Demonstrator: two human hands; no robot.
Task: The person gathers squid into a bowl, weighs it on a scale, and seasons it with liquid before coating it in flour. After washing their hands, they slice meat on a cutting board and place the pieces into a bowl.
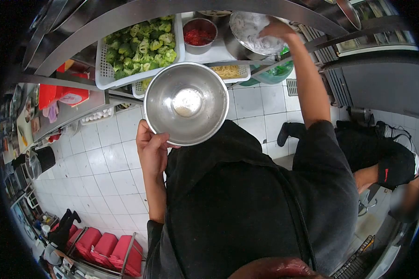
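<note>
My left hand (152, 146) grips the rim of a steel mixing bowl (160, 109), thumb over the edge and fingers below. The bowl is held tilted in front of my body, with nothing inside but a bright reflection. My right arm stretches forward to a large metal pot (235, 46) on the counter. Crumpled clear plastic film (249, 30) fills the pot's mouth. My right hand (278, 30) is at this film with its fingers curled and closed on it; the fingertips are partly lost in the glare.
A white basket (99, 69) of broccoli (137, 46) and a small pot of chopped red food (199, 37) stand beside the large pot. Noodles (227, 71) lie in a lower basket. Metal shelf bars cross overhead. Another person (381, 158) is at the right; red bins (125, 253) stand behind.
</note>
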